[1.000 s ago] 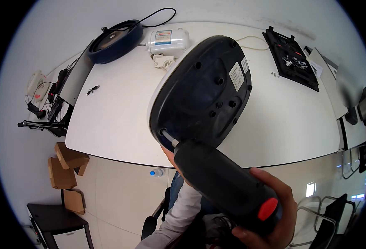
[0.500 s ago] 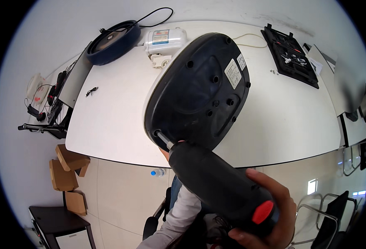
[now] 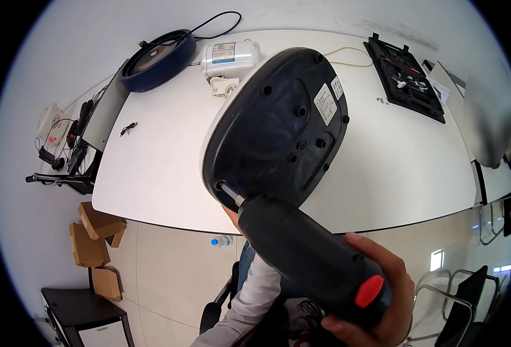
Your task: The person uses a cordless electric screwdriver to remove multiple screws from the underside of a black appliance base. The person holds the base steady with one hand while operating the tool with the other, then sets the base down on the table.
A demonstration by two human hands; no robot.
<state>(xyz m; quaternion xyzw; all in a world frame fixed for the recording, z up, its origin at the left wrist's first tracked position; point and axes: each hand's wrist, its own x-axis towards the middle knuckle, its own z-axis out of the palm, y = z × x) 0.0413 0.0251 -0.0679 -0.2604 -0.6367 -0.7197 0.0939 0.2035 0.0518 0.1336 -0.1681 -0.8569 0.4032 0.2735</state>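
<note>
In my right hand point(image 3: 391, 289) is a black cordless screwdriver point(image 3: 307, 248) with a red button, its barrel pointing up and left. The metal bit point(image 3: 230, 194) sits in a recess near the lower-left corner of an appliance base point(image 3: 273, 133). Black underneath with a pale rim, this base is held up and tilted, showing short posts and white labels. My left hand point(image 3: 230, 218) supports it from behind at the lower edge; only a sliver of skin shows, and its fingers are hidden.
Behind the base, a white motor housing point(image 3: 230, 58) and dark blue round part point(image 3: 158, 61) lie on the white table point(image 3: 400, 173). An open black tool case point(image 3: 409, 81) is at the far right, near small loose parts point(image 3: 381, 100). A short black cable point(image 3: 129, 128) lies left.
The screwdriver, my right hand and the base have shifted very slightly down and right in the picture. The bit stays in the same recess.
</note>
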